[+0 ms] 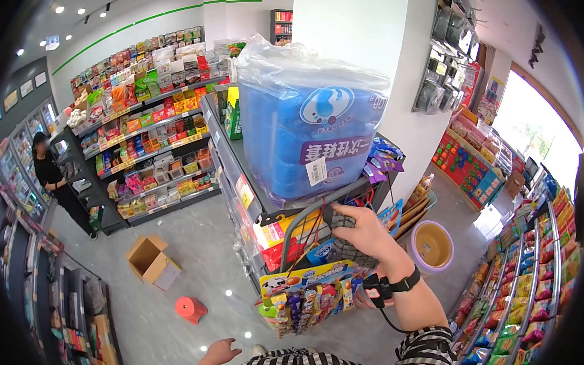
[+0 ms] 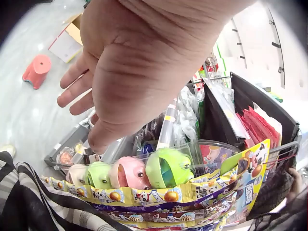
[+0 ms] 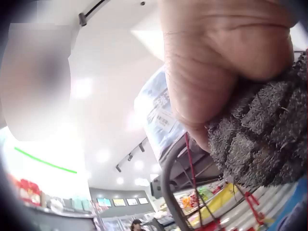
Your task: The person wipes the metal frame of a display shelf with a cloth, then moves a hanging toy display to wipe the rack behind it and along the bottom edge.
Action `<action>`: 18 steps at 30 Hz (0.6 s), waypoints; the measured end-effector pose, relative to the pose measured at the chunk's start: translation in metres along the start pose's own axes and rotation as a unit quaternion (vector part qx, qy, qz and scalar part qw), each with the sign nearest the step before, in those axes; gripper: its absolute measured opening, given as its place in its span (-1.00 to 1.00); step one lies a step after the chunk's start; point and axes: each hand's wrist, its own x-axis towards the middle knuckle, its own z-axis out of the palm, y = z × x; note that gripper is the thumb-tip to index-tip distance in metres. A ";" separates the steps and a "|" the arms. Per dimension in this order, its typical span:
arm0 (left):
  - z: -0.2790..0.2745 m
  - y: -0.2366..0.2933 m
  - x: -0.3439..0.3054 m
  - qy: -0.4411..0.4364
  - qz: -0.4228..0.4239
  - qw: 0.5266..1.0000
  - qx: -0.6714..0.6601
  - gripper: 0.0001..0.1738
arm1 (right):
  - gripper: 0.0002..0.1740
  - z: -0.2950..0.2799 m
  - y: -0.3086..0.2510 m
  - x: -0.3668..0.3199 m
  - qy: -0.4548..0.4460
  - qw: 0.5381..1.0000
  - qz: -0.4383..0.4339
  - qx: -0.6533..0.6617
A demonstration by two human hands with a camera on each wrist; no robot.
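Observation:
My right hand [image 1: 369, 235] grips a dark grey, looped-texture cloth [image 3: 260, 134] at the end of the shelf unit, beside a curved grey metal rail [image 3: 168, 178]. Behind it, a large plastic-wrapped blue pack [image 1: 306, 131] stands on the unit's top. Low in the head view, my left hand [image 1: 219, 354] holds nothing, its fingers extended. In the left wrist view that hand [image 2: 139, 62] is above a row of pink and green round toys [image 2: 166, 168] and yellow snack packets [image 2: 159, 195] hanging at the unit's end.
An open cardboard box [image 1: 149, 260] and a red stool [image 1: 190, 309] stand on the floor at left. Snack racks [image 1: 527, 274] line the right side, near a round tub [image 1: 431, 245]. A person in black [image 1: 51, 180] stands by the far-left shelves.

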 end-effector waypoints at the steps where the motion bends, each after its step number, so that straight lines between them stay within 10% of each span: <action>1: 0.000 0.001 0.001 0.001 0.000 1.000 0.000 -0.29 | -0.43 0.001 0.001 0.000 0.000 1.000 -0.001 0.000; 9: -0.002 0.002 -0.002 0.004 -0.009 1.000 -0.013 -0.32 | -0.53 0.036 0.011 -0.041 0.295 0.943 -0.131 0.082; 18: 0.007 -0.006 -0.008 0.022 0.001 1.000 -0.002 -0.27 | -0.40 0.081 0.009 -0.019 0.229 0.947 -0.163 -0.156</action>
